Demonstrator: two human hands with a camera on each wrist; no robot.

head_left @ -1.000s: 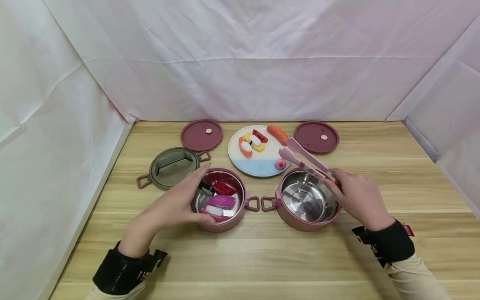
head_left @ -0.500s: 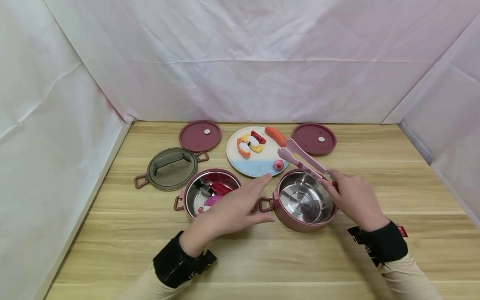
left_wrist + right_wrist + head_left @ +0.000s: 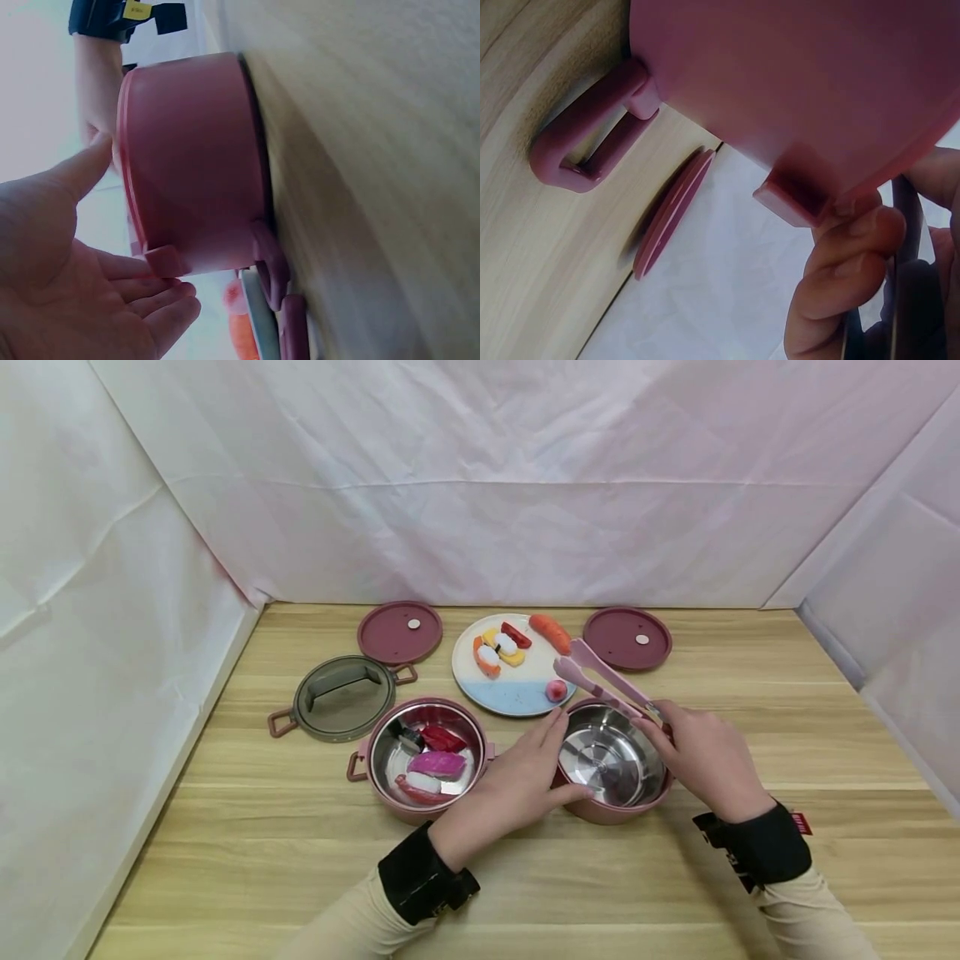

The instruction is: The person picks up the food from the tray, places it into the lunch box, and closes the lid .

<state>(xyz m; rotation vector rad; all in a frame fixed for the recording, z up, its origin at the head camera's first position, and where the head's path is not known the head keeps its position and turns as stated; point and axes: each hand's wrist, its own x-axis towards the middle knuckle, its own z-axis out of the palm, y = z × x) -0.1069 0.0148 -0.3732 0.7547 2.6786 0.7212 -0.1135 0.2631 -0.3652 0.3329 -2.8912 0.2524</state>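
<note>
My right hand [image 3: 705, 762] grips pink food tongs [image 3: 617, 683] over the right pot's back rim, their tips spread apart. In the right wrist view, its curled fingers [image 3: 840, 281] lie around the tongs beside the pot's rim. My left hand [image 3: 517, 785] is at the left side of this pink steel-lined pot [image 3: 611, 815], fingers and thumb spread and nearly straight. The left wrist view shows it near the pot's rim; firm contact cannot be told. Only the bare steel bottom shows inside. In the left pot [image 3: 393, 802] lie toy foods, among them a purple piece [image 3: 437, 765].
A round plate [image 3: 517, 697] at the back holds a toy sausage [image 3: 551, 633], sushi pieces and a small pink ball [image 3: 556, 691]. Two maroon discs [image 3: 397, 639] flank it. A glassy lid [image 3: 337, 714] with side handles lies at left. White cloth walls enclose the wooden table.
My left hand has moved right, from over the left pot to the right pot's left side. The right hand and tongs have stayed nearly in place.
</note>
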